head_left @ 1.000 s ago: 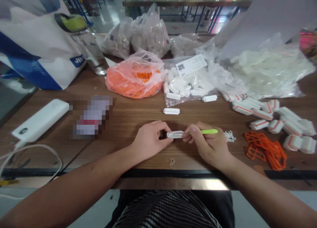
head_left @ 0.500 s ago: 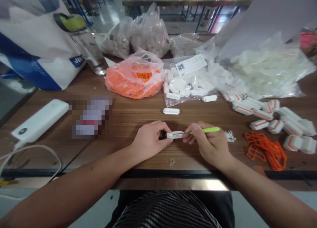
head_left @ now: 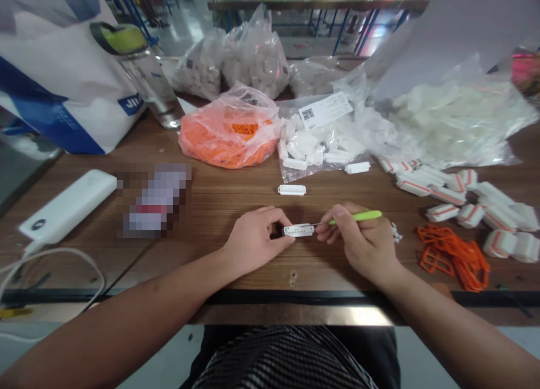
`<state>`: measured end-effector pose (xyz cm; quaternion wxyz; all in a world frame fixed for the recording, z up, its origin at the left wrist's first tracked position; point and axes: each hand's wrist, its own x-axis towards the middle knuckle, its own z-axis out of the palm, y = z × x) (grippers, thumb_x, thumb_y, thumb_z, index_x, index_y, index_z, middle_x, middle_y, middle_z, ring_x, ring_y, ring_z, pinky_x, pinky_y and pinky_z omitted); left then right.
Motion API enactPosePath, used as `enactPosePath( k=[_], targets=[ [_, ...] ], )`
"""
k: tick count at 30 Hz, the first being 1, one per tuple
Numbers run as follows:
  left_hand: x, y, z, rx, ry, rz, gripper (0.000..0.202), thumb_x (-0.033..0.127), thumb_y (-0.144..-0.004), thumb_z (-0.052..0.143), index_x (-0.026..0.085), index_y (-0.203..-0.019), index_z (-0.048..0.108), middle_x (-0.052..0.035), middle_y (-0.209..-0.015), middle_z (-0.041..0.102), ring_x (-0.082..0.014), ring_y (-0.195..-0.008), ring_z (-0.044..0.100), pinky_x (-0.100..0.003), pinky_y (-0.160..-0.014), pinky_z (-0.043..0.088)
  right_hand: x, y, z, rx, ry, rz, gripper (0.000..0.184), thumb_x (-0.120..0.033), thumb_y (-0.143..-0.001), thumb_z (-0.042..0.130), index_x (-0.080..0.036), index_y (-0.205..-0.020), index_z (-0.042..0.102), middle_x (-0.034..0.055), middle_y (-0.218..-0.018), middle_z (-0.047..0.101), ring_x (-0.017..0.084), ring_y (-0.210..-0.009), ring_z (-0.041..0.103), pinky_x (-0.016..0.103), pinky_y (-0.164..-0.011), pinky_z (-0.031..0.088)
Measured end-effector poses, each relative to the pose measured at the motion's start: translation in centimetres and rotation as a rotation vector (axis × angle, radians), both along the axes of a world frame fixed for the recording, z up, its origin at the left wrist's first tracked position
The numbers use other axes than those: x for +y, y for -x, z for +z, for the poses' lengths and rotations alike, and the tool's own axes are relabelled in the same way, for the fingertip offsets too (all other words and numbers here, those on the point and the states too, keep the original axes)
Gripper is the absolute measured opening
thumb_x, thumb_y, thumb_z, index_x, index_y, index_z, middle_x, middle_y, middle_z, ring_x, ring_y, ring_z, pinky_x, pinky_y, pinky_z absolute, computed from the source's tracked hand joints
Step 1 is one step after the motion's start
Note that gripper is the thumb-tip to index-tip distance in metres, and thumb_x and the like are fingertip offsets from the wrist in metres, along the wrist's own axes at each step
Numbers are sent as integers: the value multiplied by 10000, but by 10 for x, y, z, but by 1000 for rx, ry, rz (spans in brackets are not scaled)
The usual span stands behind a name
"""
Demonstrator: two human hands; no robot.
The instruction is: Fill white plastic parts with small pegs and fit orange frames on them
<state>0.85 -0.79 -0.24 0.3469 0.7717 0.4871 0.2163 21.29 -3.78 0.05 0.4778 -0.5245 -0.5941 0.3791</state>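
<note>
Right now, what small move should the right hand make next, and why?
Probably guide the green-handled tool gently over the face of the white piece: the right hand holds the tool with its thin shaft reaching toward the piece's right end, while the left hand pinches the left end. Whether the tip touches is too small to tell.

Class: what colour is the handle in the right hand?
The handle is bright lime green, seen in the head view.
</note>
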Motion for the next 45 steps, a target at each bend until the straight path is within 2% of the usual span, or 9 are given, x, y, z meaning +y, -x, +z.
enactPosePath(
  k=[7,15,45],
  targets=[
    [0,-1,0,-9,-9,-1,77,231,-726,709,206,-794,681,54,-610,476,-98,-548,431,-237,-556,334,0,3,-2,-8,29,27,361,-379,-960,469,-159,-725,634,32,-627,686,101,-507,652,190,-464,537],
    [1,-1,-1,-6,-6,3,81,236,-724,710,208,-795,683,54,-606,478,-98,-545,436,-238,-555,339,1,3,-2,23,7,-3,357,-359,-961,470,-160,-717,638,18,-601,673,86,-478,641,163,-434,519],
    [0,0,-2,-4,-18,-10,76,248,-741,696,212,-805,676,51,-613,484,-105,-557,445,-245,-576,351,1,4,-3,-13,27,-9,369,-385,-964,455,-167,-726,633,22,-616,674,98,-495,644,193,-445,530]
  ],
)
